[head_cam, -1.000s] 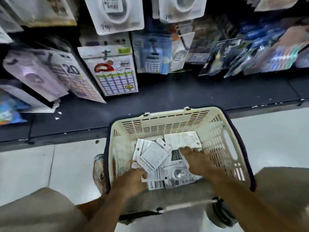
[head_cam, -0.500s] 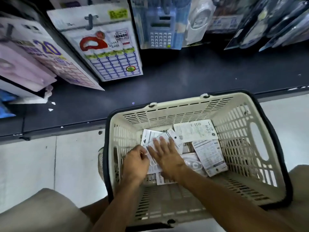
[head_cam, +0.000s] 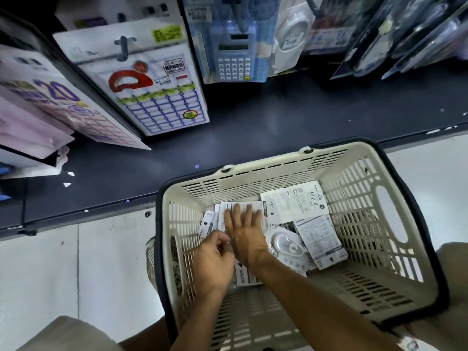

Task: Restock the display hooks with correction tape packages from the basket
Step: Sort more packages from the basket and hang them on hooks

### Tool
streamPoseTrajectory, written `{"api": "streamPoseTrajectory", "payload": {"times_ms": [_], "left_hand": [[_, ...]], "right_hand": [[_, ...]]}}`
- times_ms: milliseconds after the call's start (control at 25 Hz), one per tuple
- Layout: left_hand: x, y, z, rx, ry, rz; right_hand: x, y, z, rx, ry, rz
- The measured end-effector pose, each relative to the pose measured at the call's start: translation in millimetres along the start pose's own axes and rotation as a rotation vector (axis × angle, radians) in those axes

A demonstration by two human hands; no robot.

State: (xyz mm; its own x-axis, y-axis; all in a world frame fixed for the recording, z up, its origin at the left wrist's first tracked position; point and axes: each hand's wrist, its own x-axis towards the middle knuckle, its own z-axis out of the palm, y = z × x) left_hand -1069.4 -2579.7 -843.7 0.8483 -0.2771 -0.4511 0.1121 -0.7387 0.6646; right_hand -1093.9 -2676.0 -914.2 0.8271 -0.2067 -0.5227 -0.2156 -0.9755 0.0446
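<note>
**Both hands in the basket, sorting flat carded packages**

The right hand (head_cam: pixel 247 235) lies flat with its fingers straight and slightly spread, pressing on a white card-backed package (head_cam: pixel 243 207) at the far-left corner of the pile. Just beside it, touching at the knuckles, the left hand (head_cam: pixel 214 262) has its fingers curled in, pinching the edges of a small stack of thin cards (head_cam: pixel 209 225); how many cards it holds I cannot tell.

The correction tape packages (head_cam: pixel 295 202) all sit inside the basket (head_cam: pixel 385 216), overlapping loosely on its floor. They are flat white cardboard rectangles printed with fine dark text, each with a punched hang hole. One lies face up, a clear plastic blister (head_cam: pixel 285 245) showing a rounded white dispenser; it sits between the right wrist and a tilted card (head_cam: pixel 320 239) lying back up.

The basket is cream plastic, slotted in a grid on walls and floor, with an oval handhold in its right wall and a dark rim band.

It stands on a pale, smooth floor (head_cam: pixel 76 274) against a dark matte shelf (head_cam: pixel 253 122). Above the shelf hang glossy packs: a sheet of blue-bordered labels (head_cam: pixel 162 107), a calculator in a blister pack (head_cam: pixel 234 54), a pinkish pack marked "20" (head_cam: pixel 58 97).
</note>
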Motion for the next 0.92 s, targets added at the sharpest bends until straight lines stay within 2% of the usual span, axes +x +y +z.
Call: {"api": "streamPoseTrajectory", "payload": {"times_ms": [160, 280, 360, 440, 520, 600, 680, 760, 840, 920], "left_hand": [[2, 2, 0, -0.002, 0.064, 0.057], [0, 9, -3, -0.025, 0.079, 0.065], [-4, 11, -4, -0.120, 0.105, 0.007], [-11, 17, -10, -0.334, 0.108, -0.113], [-21, 34, -19, -0.637, -0.073, -0.185], [-32, 66, -27, -0.852, -0.282, -0.141], [-41, 108, -39, -1.050, -0.348, -0.037], [-48, 151, -60, -1.190, -0.379, 0.067], [-57, 186, -87, -1.236, -0.436, 0.162], [-73, 219, -117, -1.246, -0.532, 0.227]], "right_hand": [[5, 24, -21, -0.073, 0.030, -0.087], [2, 53, -48, 0.029, 0.008, -0.109], [-6, 78, -74, 0.372, -0.083, -0.093], [-23, 105, -101, 0.852, -0.190, -0.050], [-46, 127, -131, 1.179, -0.252, -0.092], [-75, 140, -167, 1.352, -0.284, -0.193], [-101, 146, -205, 1.519, -0.183, -0.218], [-128, 147, -247, 1.596, 0.071, -0.115], [-153, 147, -284, 1.627, 0.337, -0.070], [-180, 147, -316, 1.677, 0.481, -0.152]]}}
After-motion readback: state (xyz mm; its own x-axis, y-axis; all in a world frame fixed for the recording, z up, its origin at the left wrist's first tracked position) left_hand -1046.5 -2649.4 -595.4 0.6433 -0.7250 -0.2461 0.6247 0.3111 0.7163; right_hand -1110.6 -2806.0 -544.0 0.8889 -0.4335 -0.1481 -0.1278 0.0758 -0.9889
